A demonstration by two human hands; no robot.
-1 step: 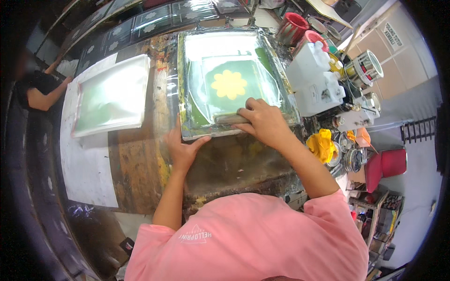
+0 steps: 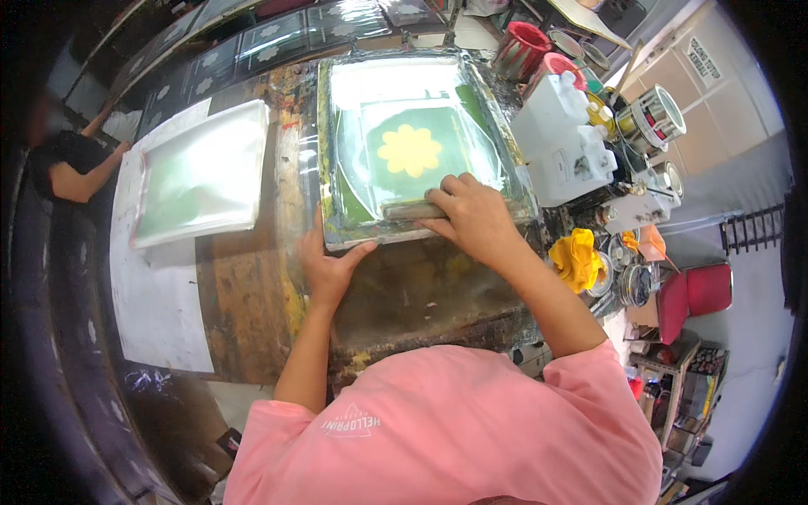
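While the view has tilted very slightly, both hands and the squeegee (image 2: 410, 209) stay where they were on the screen-printing frame (image 2: 327, 194), so no fresh stroke seems to have been made. The frame sits at the middle of the counter (image 2: 240, 311), set back from its near edge, and the squeegee lies across the frame's near end, below a yellow flower (image 2: 410, 151) on the green mesh. The right hand (image 2: 471, 217) has its fingers closed on the squeegee and covers its right end; the left hand (image 2: 328, 265) braces the frame's near left corner, thumb spread from its fingers, whose tips are hard to make out. Toward the counter's left edge, a pale framed panel (image 2: 202, 177) rests partly on a white sheet (image 2: 160, 311), with a co-worker's hand (image 2: 124, 147) at the sheet's far left. White plastic jugs (image 2: 547, 135) crowd the frame's right side, a red paint can (image 2: 520, 50) standing beyond them and a yellow cloth (image 2: 575, 257) lying nearer the person. Bright glare hides part of the mesh.
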